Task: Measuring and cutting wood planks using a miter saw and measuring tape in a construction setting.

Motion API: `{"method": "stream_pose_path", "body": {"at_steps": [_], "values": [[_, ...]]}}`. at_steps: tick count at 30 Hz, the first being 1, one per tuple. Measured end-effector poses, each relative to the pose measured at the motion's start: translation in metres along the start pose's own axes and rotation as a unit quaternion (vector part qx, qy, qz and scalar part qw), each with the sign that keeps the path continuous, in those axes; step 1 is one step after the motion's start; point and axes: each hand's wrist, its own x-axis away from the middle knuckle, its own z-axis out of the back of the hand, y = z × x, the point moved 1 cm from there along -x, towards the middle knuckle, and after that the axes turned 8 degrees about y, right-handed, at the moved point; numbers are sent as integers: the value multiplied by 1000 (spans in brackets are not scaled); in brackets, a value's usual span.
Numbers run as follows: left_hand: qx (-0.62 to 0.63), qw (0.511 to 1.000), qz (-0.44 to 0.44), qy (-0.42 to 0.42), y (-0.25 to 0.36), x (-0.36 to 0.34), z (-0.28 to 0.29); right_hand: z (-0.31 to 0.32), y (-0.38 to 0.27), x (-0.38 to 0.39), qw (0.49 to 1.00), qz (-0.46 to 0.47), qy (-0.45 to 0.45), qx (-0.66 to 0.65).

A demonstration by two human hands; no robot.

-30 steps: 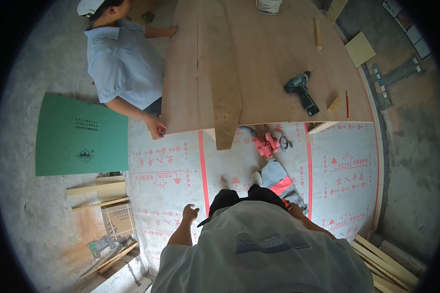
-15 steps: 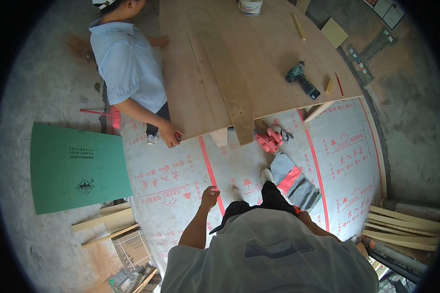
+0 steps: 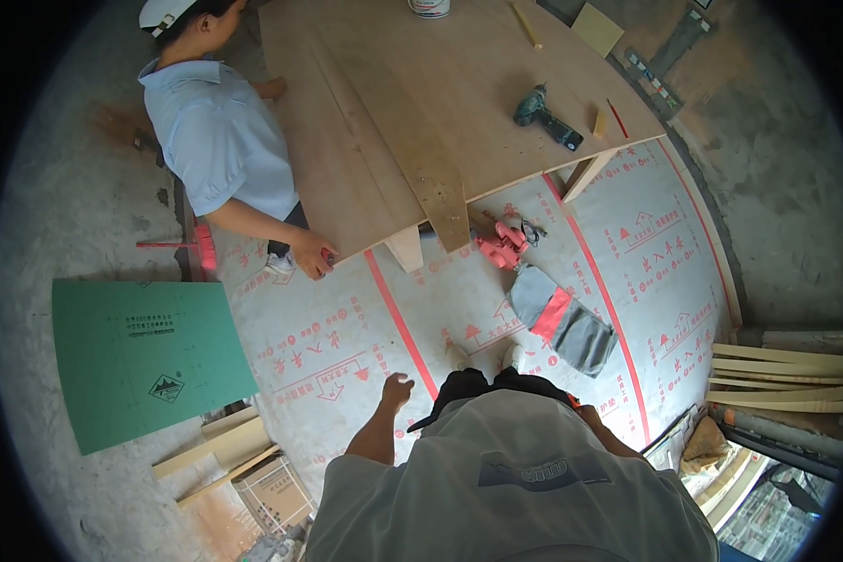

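My left hand (image 3: 398, 391) hangs out in front of my left side, fingers loosely curled and nothing visible in it. It touches nothing and is over the printed floor covering (image 3: 323, 323). Close to my waist, my right hand (image 3: 587, 415) is largely hidden by my shirt; a small orange thing (image 3: 573, 401) shows against its fingers, too little to name. Ahead stands a wooden-topped table (image 3: 356, 178) with a long brown board (image 3: 421, 159) lying on it, one end jutting past the near edge. A cordless drill (image 3: 547, 117) rests on the tabletop.
At the table's left, a person (image 3: 220, 140) holds its edge. A red power tool (image 3: 503, 245) with a grey bag (image 3: 562, 318) lies on the floor. A green sheet (image 3: 155, 356) lies left, wood strips (image 3: 782, 375) right. A white bucket (image 3: 430, 7) stands on the table.
The table, drill and other person have shifted up and left in view. My feet, earlier staggered, are now side by side. My left hand stays at my side.
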Motion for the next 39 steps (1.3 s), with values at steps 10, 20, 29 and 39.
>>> {"method": "stream_pose_path", "body": {"at_steps": [10,20,29,39], "values": [[-5,990,-139,6,47,-16,-28,11,-15,18,996,-10,-84,0],[-130,986,-103,0,36,44,-40,31,-21,21,978,5,-207,23],[-130,887,-328,299,156,-11,43,86,-14,13,934,31,-340,102],[-272,863,-336,262,340,-84,124,149,45,-4,949,-202,-201,-133]]}}
